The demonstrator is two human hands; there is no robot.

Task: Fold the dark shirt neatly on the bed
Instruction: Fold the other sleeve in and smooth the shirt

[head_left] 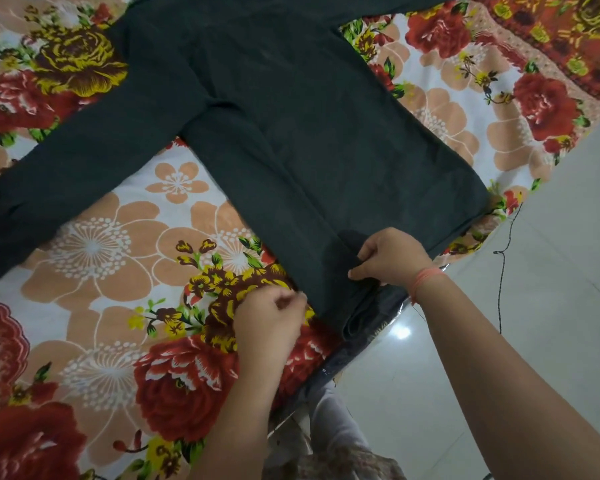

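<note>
Here's the dark shirt (291, 133) spread flat on the floral bed (101, 237), one sleeve running out toward eight o'clock. At the hem near five o'clock, the left hand (271, 317) has its fingers curled, pinching the corner. The right hand (392, 258) grips bunched hem just beside it. I'd pull that edge taut and square before folding.

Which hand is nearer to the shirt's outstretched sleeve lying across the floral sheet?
Left. The left hand pinches the corner of the hem on the same side as the sleeve. The right hand grips the hem farther along, away from that sleeve.
</note>
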